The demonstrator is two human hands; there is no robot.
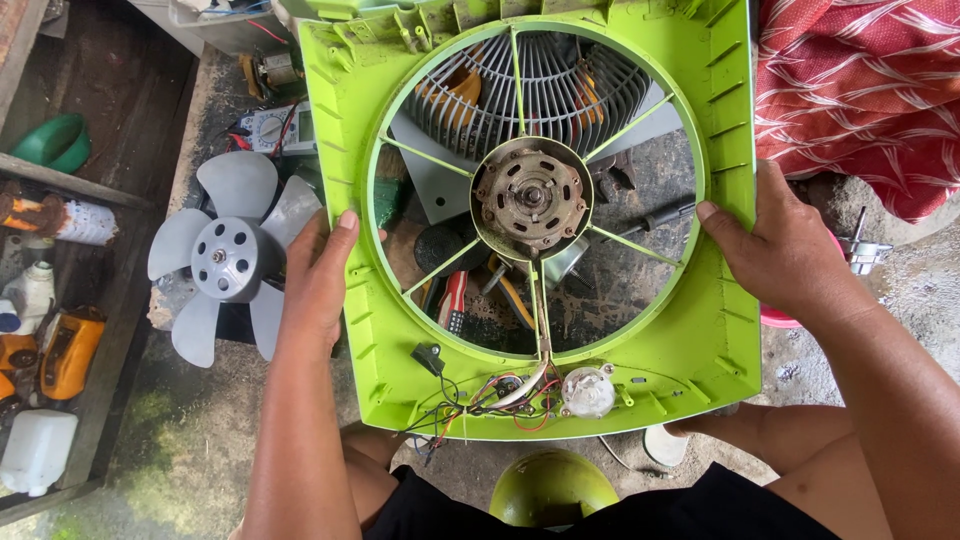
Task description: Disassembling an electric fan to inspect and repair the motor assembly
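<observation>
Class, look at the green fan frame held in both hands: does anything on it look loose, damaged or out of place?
Yes. At the bottom edge of the green frame, a tangle of thin wires hangs loose and uncovered beside a round white part. The motor at the hub is bare and looks rusty, and the grey blade lies detached left of the left hand.

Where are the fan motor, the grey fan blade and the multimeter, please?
fan motor (530, 197): head view, on its round metal face.
grey fan blade (219, 257): head view, on its hub.
multimeter (272, 129): head view, on its dial.
</observation>
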